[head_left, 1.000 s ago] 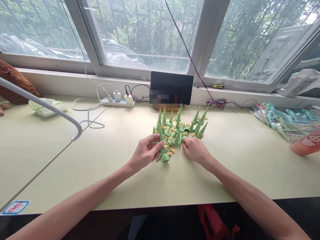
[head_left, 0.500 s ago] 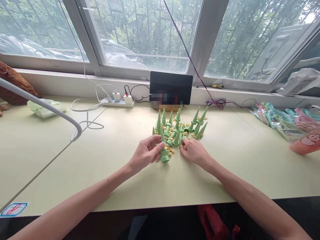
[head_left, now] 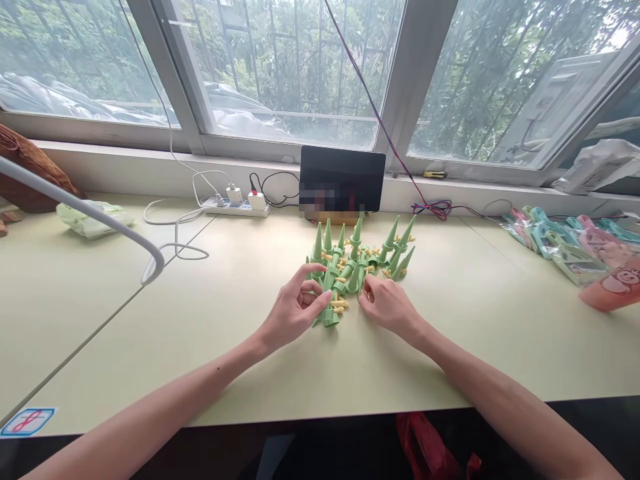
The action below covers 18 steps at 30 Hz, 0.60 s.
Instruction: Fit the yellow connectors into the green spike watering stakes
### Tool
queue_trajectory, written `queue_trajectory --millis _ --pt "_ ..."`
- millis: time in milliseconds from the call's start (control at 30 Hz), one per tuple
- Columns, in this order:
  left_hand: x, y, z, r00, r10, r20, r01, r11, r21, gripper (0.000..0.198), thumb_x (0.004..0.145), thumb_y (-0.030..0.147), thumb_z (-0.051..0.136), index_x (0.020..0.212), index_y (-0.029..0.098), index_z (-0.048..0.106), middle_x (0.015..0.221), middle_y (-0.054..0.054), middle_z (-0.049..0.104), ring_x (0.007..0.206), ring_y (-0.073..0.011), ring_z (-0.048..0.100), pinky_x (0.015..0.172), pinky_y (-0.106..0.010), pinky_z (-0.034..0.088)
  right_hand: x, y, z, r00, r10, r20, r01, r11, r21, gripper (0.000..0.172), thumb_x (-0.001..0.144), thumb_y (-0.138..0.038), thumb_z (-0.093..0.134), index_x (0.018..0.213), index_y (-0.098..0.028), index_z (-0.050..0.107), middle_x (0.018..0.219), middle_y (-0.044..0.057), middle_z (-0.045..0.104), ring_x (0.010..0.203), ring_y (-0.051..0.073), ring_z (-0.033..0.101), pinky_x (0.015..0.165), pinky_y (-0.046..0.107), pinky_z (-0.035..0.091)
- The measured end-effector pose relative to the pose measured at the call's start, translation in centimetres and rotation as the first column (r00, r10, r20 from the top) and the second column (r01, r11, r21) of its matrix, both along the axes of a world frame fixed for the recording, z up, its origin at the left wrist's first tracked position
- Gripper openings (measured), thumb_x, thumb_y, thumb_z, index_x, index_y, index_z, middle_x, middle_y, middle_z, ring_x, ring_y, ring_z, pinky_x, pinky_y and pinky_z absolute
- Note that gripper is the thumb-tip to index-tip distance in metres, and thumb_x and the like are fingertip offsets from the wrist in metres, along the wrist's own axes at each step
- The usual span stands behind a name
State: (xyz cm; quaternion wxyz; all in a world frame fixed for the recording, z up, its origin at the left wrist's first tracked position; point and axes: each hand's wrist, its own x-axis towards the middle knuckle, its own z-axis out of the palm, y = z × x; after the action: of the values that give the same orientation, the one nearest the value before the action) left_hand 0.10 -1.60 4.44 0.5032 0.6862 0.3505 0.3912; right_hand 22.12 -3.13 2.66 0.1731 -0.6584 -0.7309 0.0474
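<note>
A cluster of green plastic watering spikes [head_left: 354, 267] with small yellow valves [head_left: 340, 305] covers the middle of the table, some standing upright, others lying tilted. My left hand [head_left: 295, 303] is at the cluster's left front, thumb and index finger apart around a green watering spike [head_left: 327, 279]; its other fingers are loosely curled. Whether the thumb touches that spike I cannot tell. At the right front, my right hand [head_left: 389, 303] has its fingers curled together against the spikes beside a yellow valve. What lies between those fingertips is hidden.
Behind the cluster a black tablet [head_left: 343, 179] leans by the window. A power strip [head_left: 237, 208] with white cables lies to its left. At right are packaged pastel plastic items [head_left: 565, 240] and an orange cup [head_left: 610, 285]. A white curved rod [head_left: 100, 217] crosses the left side.
My left hand's fingers have spread from the watering spike they were gripping, and the index finger has lifted. My right hand has hardly moved.
</note>
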Motion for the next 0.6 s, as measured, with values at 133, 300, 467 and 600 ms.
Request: queue_trajectory --millis 133,300,467,600 --pt "-0.1 0.1 -0.2 1.000 0.007 -0.025 -0.007 1.000 0.011 0.029 0.089 0.041 0.063 0.111 0.021 0.060 0.071 0.005 0.051 0.041 -0.0036 0.041 0.037 -0.017 0.037 -0.2 -0.3 0.1 0.984 0.065 -0.164 -0.047 0.993 0.109 0.022 0.088 -0.020 0.051 0.071 -0.021 0.038 0.060 -0.004 0.047 0.053 0.012 0.043 0.053 0.024 0.028" --pt "0.0 0.3 -0.4 0.999 0.035 -0.038 -0.035 0.999 -0.011 0.027 0.089 0.040 0.063 0.105 0.019 0.064 0.068 0.004 0.052 0.040 -0.0040 0.042 0.037 -0.017 0.038 -0.7 -0.8 0.0 0.900 0.217 -0.377 -0.148 0.968 0.204 0.017 0.089 -0.021 0.049 0.073 -0.021 0.043 0.060 -0.005 0.044 0.053 0.011 0.039 0.053 0.023 0.033" --pt "0.1 0.3 0.1 0.997 0.068 -0.026 -0.069 0.997 -0.033 0.026 0.087 0.041 0.064 0.102 0.019 0.063 0.064 0.005 0.050 0.038 -0.0039 0.041 0.037 -0.017 0.037 -1.2 -1.1 -0.1 0.837 0.291 -0.463 -0.193 0.949 0.248 0.015 0.094 -0.025 0.045 0.085 -0.020 0.055 0.065 -0.002 0.053 0.054 0.012 0.045 0.055 0.024 0.039" --pt "0.2 0.2 0.2 0.997 0.078 -0.016 -0.079 0.996 -0.035 0.028 0.086 0.043 0.065 0.101 0.019 0.062 0.062 0.006 0.049 0.037 -0.0041 0.041 0.037 -0.018 0.036 -1.4 -1.2 0.0 0.784 0.324 -0.529 -0.191 0.937 0.291 0.018 0.098 -0.030 0.046 0.091 -0.019 0.059 0.074 0.002 0.061 0.061 0.014 0.054 0.057 0.026 0.045"
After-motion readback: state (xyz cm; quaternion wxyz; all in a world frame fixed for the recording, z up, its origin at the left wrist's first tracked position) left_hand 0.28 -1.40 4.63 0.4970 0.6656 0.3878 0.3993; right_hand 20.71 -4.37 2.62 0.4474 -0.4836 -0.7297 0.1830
